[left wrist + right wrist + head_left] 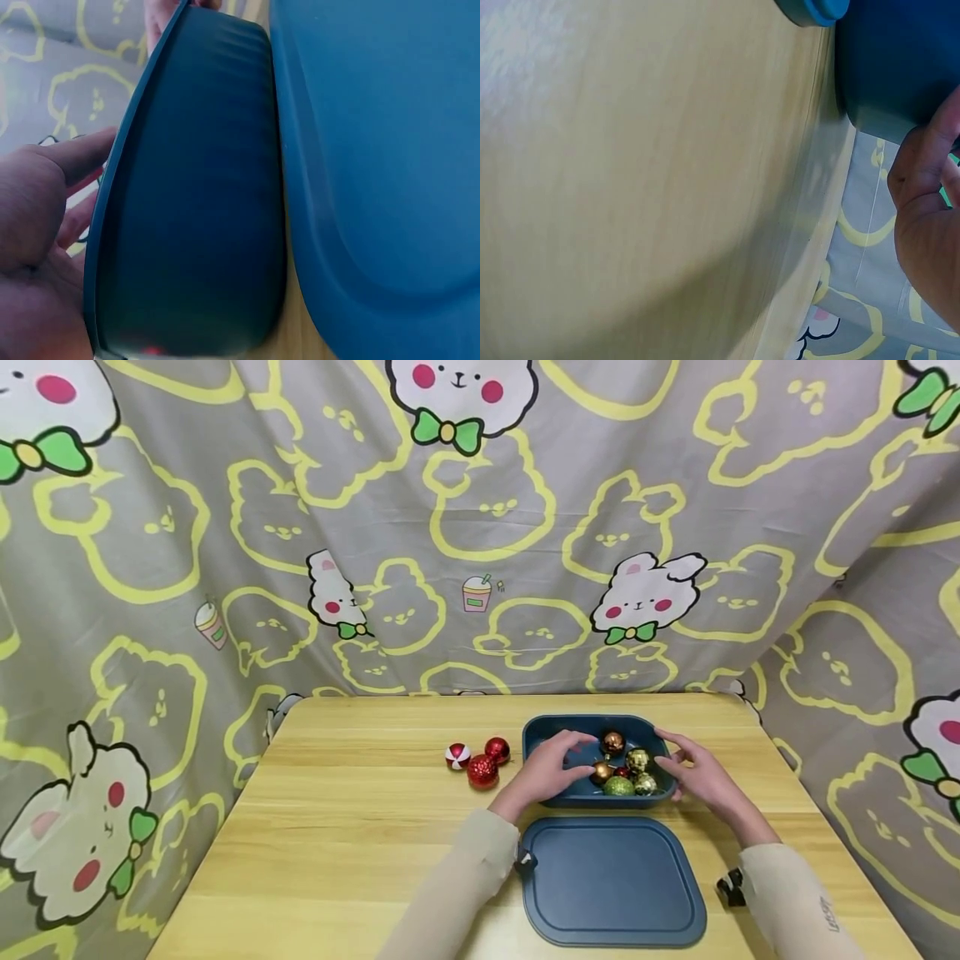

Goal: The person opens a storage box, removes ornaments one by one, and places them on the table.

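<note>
A dark blue box point(551, 727) holds several shiny Christmas ball ornaments, bunched toward its right side. Among them are a copper ball point(612, 742), a gold mirrored ball point(637, 758) and a green glittery ball point(619, 787). My left hand point(551, 767) reaches over the box's left part, thumb and fingers spread apart with nothing between them. Its thumb tip is close to an amber ball point(602, 772). At the box's right end, my right hand point(701, 777) holds the rim, thumb at the top edge and fingers along the outside wall point(892, 82).
Left of the box, three red ornaments lie together: a red-and-white ball point(457, 756), a smooth red ball point(497, 750) and a glittery red ball point(482, 772). A flat blue lid point(615, 881) lies in front of the box on the wooden table point(337, 827). A patterned curtain point(420, 527) hangs behind.
</note>
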A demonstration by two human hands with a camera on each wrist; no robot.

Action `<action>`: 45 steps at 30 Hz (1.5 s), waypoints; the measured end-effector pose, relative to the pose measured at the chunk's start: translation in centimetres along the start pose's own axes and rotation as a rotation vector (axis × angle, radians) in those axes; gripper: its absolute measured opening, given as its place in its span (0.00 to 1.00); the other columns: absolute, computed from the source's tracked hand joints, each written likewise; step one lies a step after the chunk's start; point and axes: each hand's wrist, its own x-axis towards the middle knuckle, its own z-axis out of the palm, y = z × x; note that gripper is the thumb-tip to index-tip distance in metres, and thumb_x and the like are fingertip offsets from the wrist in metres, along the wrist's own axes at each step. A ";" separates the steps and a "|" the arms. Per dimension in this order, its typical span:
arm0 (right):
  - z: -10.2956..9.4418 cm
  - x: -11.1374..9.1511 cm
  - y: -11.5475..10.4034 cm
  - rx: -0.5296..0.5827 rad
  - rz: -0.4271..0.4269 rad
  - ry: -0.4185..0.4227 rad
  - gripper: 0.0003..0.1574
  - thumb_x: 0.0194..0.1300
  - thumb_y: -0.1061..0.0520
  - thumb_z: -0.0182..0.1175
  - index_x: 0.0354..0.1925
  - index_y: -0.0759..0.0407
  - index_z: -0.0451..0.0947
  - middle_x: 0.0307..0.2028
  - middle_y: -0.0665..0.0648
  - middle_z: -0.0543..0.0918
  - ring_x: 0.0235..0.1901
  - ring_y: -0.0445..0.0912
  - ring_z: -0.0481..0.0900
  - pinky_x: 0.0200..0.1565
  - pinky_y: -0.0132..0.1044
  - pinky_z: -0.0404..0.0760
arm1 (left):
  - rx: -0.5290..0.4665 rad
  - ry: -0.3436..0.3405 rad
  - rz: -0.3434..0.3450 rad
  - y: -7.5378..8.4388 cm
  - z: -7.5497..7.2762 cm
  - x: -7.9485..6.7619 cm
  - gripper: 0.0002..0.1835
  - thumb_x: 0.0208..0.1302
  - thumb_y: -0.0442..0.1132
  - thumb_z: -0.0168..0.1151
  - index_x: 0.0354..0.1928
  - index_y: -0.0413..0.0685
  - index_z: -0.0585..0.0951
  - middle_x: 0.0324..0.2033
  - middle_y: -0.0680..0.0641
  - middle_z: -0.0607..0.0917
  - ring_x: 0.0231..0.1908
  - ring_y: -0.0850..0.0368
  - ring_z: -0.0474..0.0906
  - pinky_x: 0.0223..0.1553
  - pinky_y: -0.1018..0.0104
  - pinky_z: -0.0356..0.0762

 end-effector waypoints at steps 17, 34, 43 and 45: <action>-0.2 -0.5 0.0 -0.008 0.012 0.011 0.41 0.80 0.52 0.57 0.82 0.54 0.54 0.39 0.62 0.67 0.17 0.52 0.77 0.25 0.47 0.86 | 0.312 -0.187 -0.050 1.0 2.1 1.7 0.25 0.75 0.51 0.61 0.72 0.67 0.75 0.70 0.56 0.76 0.65 0.58 0.77 0.64 0.62 0.78; 0.5 -0.5 0.3 0.003 0.029 0.008 0.41 0.80 0.52 0.57 0.82 0.53 0.54 0.39 0.62 0.68 0.17 0.52 0.77 0.25 0.47 0.87 | 0.320 -0.205 -0.020 0.3 2.4 1.6 0.09 0.73 0.47 0.66 0.52 0.63 0.82 0.51 0.60 0.85 0.49 0.65 0.81 0.51 0.70 0.80; 0.3 -0.1 0.0 -0.003 0.023 0.009 0.41 0.80 0.52 0.56 0.82 0.52 0.53 0.41 0.63 0.67 0.18 0.54 0.79 0.26 0.47 0.87 | 0.286 -0.195 -0.022 0.1 2.2 2.0 0.11 0.74 0.47 0.64 0.55 0.60 0.83 0.54 0.59 0.86 0.53 0.64 0.82 0.55 0.69 0.80; 0.3 -0.1 0.0 -0.004 0.021 0.009 0.41 0.80 0.52 0.56 0.82 0.52 0.53 0.41 0.63 0.67 0.18 0.53 0.79 0.26 0.47 0.87 | 0.280 -0.191 -0.023 0.1 2.2 2.0 0.12 0.75 0.48 0.63 0.56 0.60 0.83 0.53 0.59 0.86 0.52 0.65 0.82 0.55 0.70 0.80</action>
